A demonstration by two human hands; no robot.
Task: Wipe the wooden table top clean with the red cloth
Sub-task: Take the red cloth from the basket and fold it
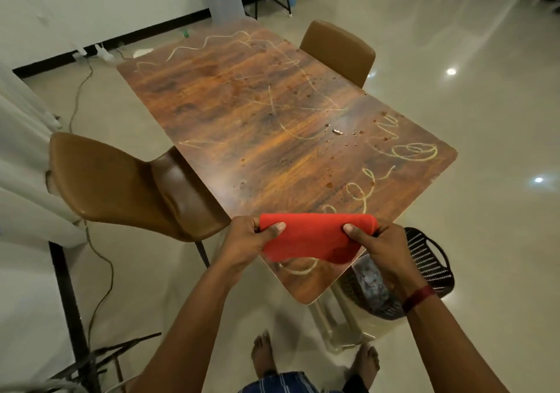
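The wooden table top (242, 113) stretches away from me, streaked with pale yellowish squiggles and dotted with brown spots and small droplets. Above its near corner I hold the folded red cloth (315, 236) stretched between both hands. My left hand (253, 238) pinches the cloth's left edge with thumb on top. My right hand (378, 248) grips its right edge the same way. The cloth hangs slightly above the table, over a looped yellow squiggle (298, 267) near the edge.
A brown chair (127, 186) stands at the table's left side and another brown chair (339, 50) at the far right. A black perforated basket (424, 259) sits on the floor under my right wrist. Cables run along the floor at left. My bare feet show below.
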